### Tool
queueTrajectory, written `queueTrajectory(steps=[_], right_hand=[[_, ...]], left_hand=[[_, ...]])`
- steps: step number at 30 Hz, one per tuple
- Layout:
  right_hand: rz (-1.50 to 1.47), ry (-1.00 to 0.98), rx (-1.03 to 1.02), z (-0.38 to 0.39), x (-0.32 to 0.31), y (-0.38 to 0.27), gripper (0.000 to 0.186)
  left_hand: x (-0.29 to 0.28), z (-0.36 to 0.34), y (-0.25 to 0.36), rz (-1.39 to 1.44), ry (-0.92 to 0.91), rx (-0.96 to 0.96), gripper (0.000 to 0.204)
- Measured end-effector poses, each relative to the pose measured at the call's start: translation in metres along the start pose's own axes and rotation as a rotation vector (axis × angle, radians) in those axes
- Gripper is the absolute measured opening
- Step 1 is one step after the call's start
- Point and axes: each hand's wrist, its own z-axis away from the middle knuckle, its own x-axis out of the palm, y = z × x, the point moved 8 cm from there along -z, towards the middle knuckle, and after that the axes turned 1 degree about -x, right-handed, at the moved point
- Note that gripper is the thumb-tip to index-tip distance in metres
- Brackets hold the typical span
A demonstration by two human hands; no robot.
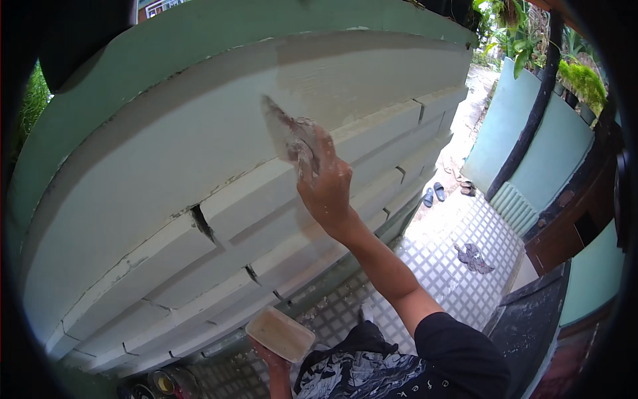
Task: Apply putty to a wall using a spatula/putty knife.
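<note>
My right hand (324, 186) grips a putty knife (289, 130) smeared with pale paste, its blade against the upper, smooth band of the white wall (166, 139). A damper-looking, beige-grey patch (359, 73) covers part of that band to the right. Below run raised white block courses (232, 206) with dark gaps between some blocks. My left hand (267, 354), low near the bottom edge, holds a beige rectangular plastic container (279, 332) with some light material inside.
A green ledge (199, 30) tops the wall. At right are a tiled floor (425, 266), slippers (438, 193), a crumpled cloth (473, 259), pale blue panels (555, 159), a dark post (531, 120) and plants (578, 86). Several round containers (166, 380) sit at the lower left.
</note>
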Motion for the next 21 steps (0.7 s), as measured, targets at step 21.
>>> queueTrajectory(steps=[21], right_hand=[[0.104,0.172,0.047,-0.042,-0.016,0.019,0.045]], left_hand=[[0.019,-0.004,-0.013,0.017,0.014,-0.039,0.064]])
